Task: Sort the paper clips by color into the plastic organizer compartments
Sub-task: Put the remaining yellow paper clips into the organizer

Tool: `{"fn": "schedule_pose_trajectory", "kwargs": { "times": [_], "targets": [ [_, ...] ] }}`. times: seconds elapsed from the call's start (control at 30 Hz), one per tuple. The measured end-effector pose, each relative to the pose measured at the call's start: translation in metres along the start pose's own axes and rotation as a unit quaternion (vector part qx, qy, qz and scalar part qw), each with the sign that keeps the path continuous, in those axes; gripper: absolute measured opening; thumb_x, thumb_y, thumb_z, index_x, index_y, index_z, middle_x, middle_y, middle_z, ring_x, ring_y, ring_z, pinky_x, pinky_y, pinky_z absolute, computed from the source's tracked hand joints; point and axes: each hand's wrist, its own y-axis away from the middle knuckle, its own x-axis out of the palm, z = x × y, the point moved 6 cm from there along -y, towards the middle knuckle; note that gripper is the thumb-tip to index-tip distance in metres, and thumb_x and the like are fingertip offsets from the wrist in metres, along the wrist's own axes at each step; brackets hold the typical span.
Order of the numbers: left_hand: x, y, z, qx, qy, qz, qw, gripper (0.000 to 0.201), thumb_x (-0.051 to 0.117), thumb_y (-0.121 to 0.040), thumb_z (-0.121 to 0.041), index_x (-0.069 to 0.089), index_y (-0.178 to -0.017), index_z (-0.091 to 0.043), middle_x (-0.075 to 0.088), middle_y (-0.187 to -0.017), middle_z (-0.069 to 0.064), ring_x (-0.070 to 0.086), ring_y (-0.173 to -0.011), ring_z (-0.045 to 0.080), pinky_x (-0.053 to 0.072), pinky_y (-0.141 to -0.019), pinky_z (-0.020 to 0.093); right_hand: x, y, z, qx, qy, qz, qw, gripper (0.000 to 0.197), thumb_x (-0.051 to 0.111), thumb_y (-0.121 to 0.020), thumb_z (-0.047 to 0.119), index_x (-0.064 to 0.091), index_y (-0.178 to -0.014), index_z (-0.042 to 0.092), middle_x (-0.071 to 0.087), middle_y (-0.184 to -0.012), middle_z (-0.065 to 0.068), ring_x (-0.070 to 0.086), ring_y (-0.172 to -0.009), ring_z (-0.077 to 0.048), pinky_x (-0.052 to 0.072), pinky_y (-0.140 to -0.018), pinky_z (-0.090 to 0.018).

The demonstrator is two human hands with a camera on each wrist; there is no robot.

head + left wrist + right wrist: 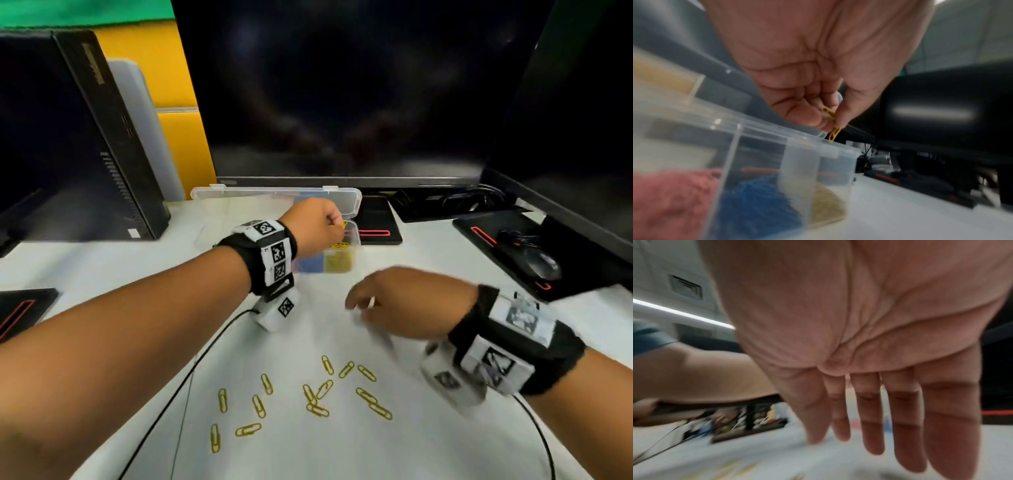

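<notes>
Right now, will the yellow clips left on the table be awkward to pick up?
Probably fiddly: the loose yellow clips lie flat on the white table, so fingertips must pinch or slide them. They look light and stiff; the left hand holds its clip in a two-finger pinch.

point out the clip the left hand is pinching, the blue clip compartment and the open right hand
yellow paper clip (834, 134), left wrist view, its lower loop
blue compartment (758, 204), left wrist view, blue pile
right hand (869, 340), right wrist view, palm
</notes>
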Motion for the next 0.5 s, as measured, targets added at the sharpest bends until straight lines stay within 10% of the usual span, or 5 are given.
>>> {"fn": "schedule_pose_trajectory", "kwargs": {
  "times": [0.1, 0.3, 0.5],
  "targets": [
    [0.005, -0.005, -0.006, 0.018, -0.106, 0.039, 0.993, 0.027, 0.053, -0.094, -0.018, 0.075, -0.081, -0.024, 0.070, -0.084, -0.010, 0.062, -0.084, 0.015, 0.047, -0.075, 0.023, 0.048, 0.028, 0.026, -0.045, 0.021, 0.086, 0.995, 0.060, 0.039, -0.088, 0.053, 0.041, -0.147, 0.038, 0.043, -0.147, 0.011, 0.045, -0.131, -0.017, 0.043, -0.107, -0.041],
    [-0.016, 0.027, -0.004, 0.040, -0.065, 0.018, 0.997, 0.030, 0.051, -0.102, -0.017, 0.073, -0.120, -0.025, 0.071, -0.115, -0.006, 0.065, -0.100, 0.015, 0.043, -0.086, 0.018, 0.065, 0.064, 0.046, -0.095, 0.099, 0.015, 0.990, 0.032, 0.042, -0.101, 0.034, 0.046, -0.130, 0.023, 0.039, -0.134, 0.003, 0.049, -0.115, -0.024, 0.052, -0.083, -0.042],
    [0.003, 0.166, 0.026, 0.077, -0.283, 0.338, 0.894, 0.049, 0.049, -0.088, -0.020, 0.053, -0.132, -0.042, 0.058, -0.123, -0.016, 0.057, -0.107, 0.009, 0.049, -0.097, 0.031, 0.068, 0.065, 0.042, -0.088, 0.063, 0.015, 0.994, 0.019, 0.038, -0.100, 0.026, 0.050, -0.114, 0.032, 0.047, -0.116, 0.005, 0.054, -0.104, -0.021, 0.047, -0.081, -0.035]
  ]
}}
